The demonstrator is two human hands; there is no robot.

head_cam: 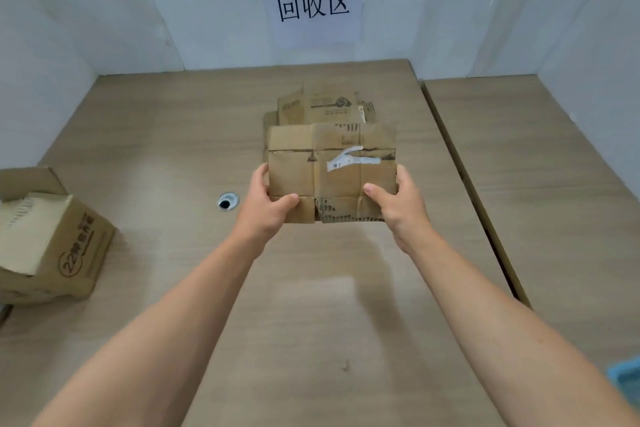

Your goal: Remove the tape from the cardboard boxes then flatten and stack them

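I hold one flat box (332,163) by its near corners: my left hand (268,204) and my right hand (398,204) both pinch it, thumbs on top. It is just in front of the flat pile (325,107) at the back of the table (173,149) — I think it goes there next. A white scrap (349,159) sticks to it. The pile looks like one or two boxes; I cannot tell. One whole box (52,246) on my left is not squashed yet — that is left.

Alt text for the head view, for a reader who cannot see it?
A person's left hand and right hand grip the near corners of a flattened cardboard box bearing a torn white label, over a wooden table. A second flattened box lies beyond it, below a paper wall sign; an unflattened box sits at the table's left.
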